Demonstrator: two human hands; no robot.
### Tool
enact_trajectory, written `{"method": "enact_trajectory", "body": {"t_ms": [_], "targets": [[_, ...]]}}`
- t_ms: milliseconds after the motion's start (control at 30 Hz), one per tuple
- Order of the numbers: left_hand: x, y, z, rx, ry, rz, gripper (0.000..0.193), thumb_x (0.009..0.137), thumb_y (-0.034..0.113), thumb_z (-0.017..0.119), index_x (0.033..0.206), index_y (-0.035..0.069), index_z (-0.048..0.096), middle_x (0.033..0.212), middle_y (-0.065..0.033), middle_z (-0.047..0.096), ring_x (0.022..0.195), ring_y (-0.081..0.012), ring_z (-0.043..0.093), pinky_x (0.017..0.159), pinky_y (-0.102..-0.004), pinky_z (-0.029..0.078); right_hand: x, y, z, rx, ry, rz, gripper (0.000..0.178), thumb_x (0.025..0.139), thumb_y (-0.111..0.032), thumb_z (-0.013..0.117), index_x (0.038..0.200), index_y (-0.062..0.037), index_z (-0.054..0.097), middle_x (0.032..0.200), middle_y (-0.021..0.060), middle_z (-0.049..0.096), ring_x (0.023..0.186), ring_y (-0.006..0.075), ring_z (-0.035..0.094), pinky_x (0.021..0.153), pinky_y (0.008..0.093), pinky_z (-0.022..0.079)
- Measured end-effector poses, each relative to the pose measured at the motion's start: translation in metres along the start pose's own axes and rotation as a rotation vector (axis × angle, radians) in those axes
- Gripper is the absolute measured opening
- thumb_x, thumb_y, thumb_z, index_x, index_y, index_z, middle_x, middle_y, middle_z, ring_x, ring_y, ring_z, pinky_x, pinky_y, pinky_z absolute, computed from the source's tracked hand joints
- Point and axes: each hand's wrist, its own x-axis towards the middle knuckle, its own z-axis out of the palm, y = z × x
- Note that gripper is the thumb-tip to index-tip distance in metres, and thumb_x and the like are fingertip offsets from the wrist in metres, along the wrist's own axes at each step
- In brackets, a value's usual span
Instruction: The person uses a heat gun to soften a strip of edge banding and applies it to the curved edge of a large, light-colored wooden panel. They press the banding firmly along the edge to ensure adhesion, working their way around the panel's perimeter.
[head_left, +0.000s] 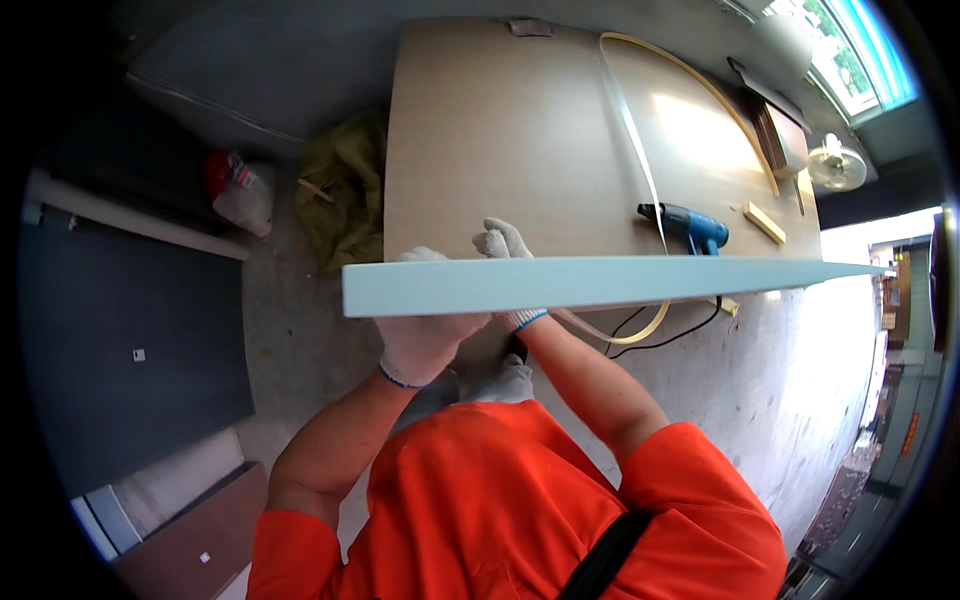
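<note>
A long pale-blue board (560, 284) stretches across in front of me, seen along its narrow edge. My left hand (425, 345), in a white knit glove, grips it near its left end, palm on the near side and fingertips on the far side. Just to the right, my gloved right hand (505, 240) shows curled fingers beyond the board, while its wrist comes out on the near side. The board hides the middle of that hand. A thin pale strip (635, 135) loops over the table and runs down behind the board near my right wrist.
Beyond the board is a wood-tone table (490, 120) with a blue heat gun (690, 228), a small wood block (765, 222) and a brown box (782, 140). A fan (836, 163) stands at right. Olive cloth (345, 185) and a bag (242, 195) lie left. Dark panels (140, 340) are far left.
</note>
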Motion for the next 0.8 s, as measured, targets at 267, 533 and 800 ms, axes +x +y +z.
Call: {"method": "enact_trajectory", "body": {"t_ms": [267, 533, 800], "targets": [[0.004, 0.002, 0.005, -0.219, 0.144, -0.06, 0.028, 0.078, -0.002, 0.082, 0.104, -0.001, 0.071, 0.099, -0.0025, 0.073, 0.089, -0.0114, 0.068, 0.079, -0.0302, 0.057, 0.018, 0.043, -0.043, -1.217, -0.137, -0.238, 0.028, 0.1, -0.025, 0.06, 0.117, -0.0115, 0.078, 0.122, 0.0155, 0.076, 0.117, 0.0389, 0.069, 0.094, 0.0537, 0.053], [0.005, 0.007, 0.005, -0.188, 0.106, -0.064, 0.015, 0.09, 0.004, 0.068, 0.104, -0.002, 0.069, 0.1, -0.0006, 0.07, 0.09, -0.0094, 0.062, 0.081, -0.0293, 0.051, 0.002, -0.114, 0.014, 1.269, -0.472, 0.251, 0.041, 0.106, -0.039, 0.062, 0.133, -0.0085, 0.067, 0.129, 0.0123, 0.073, 0.118, 0.0326, 0.068, 0.102, 0.0485, 0.053], [-0.004, -0.002, -0.007, -0.08, -0.018, -0.032, 0.027, 0.096, 0.01, 0.068, 0.119, -0.002, 0.067, 0.114, -0.0019, 0.07, 0.1, -0.0108, 0.063, 0.089, -0.0303, 0.05, 0.013, 0.028, 0.008, -0.91, 0.01, -0.48, 0.041, 0.105, -0.039, 0.061, 0.131, -0.0075, 0.069, 0.122, 0.0169, 0.076, 0.109, 0.0382, 0.073, 0.095, 0.0516, 0.058]]}}
